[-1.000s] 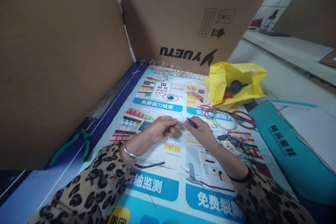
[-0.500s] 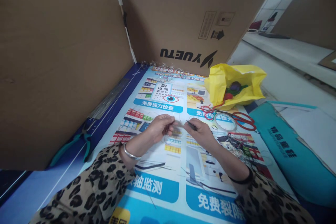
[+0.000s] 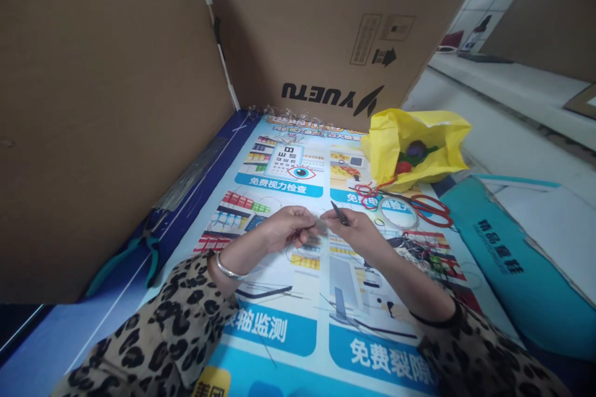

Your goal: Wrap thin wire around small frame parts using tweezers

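At frame centre, the left hand (image 3: 289,227) pinches a blurred pale piece (image 3: 321,226) reaching across to the fingertips of the right hand (image 3: 357,229), equally near, which grips a slim dark tool (image 3: 339,213), its long axis tilting up-left. Outward, the poster (image 3: 305,307) reads 免费视力检查, the upper-middle cardboard panel (image 3: 298,18) an inverted YUETU, the teal shoebox (image 3: 512,291) at lower right 精品童鞋.

A slim dark tool and a small pale piece, both in hand.
The slim dark tool (image 3: 339,213) juts from the right hand (image 3: 361,232), its visible end tilted toward 11 o'clock; the small pale piece (image 3: 321,226), blurred, sits at the fingertips of the left hand (image 3: 288,228), just beside the tool, toward its 8 o'clock.
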`<move>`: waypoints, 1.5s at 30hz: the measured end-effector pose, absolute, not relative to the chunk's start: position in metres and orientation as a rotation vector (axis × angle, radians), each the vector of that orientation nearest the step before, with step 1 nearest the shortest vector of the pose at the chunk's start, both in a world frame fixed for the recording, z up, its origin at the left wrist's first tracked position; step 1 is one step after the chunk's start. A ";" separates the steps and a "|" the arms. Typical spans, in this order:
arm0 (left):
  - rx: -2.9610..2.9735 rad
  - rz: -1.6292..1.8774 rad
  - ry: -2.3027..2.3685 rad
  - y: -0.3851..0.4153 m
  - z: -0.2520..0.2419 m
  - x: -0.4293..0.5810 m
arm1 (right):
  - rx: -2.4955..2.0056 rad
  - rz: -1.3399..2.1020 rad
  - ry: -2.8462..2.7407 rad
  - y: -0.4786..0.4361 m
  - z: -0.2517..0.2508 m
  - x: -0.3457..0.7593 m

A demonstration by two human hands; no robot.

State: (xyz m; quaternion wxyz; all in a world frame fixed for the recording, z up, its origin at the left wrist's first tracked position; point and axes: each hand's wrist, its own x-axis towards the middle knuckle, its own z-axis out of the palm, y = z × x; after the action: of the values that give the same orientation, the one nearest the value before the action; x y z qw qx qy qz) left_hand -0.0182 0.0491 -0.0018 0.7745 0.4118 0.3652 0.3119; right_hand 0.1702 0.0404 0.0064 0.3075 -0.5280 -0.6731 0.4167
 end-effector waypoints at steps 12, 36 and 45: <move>0.737 0.722 0.818 0.046 0.001 -0.013 | -1.424 1.173 -1.756 0.040 0.008 0.168; 0.799 0.925 0.929 0.041 -0.003 -0.005 | -1.441 1.137 -1.772 0.039 0.006 0.168; 0.866 0.896 0.945 0.038 0.004 -0.003 | -1.553 1.037 -1.813 0.039 0.007 0.165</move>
State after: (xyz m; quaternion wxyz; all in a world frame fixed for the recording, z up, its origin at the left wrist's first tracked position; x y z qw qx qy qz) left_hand -0.0027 0.0384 0.0037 0.7095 0.3902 0.4260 0.4036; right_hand 0.1646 0.0388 0.0066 0.2662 -0.5752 -0.6714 0.3842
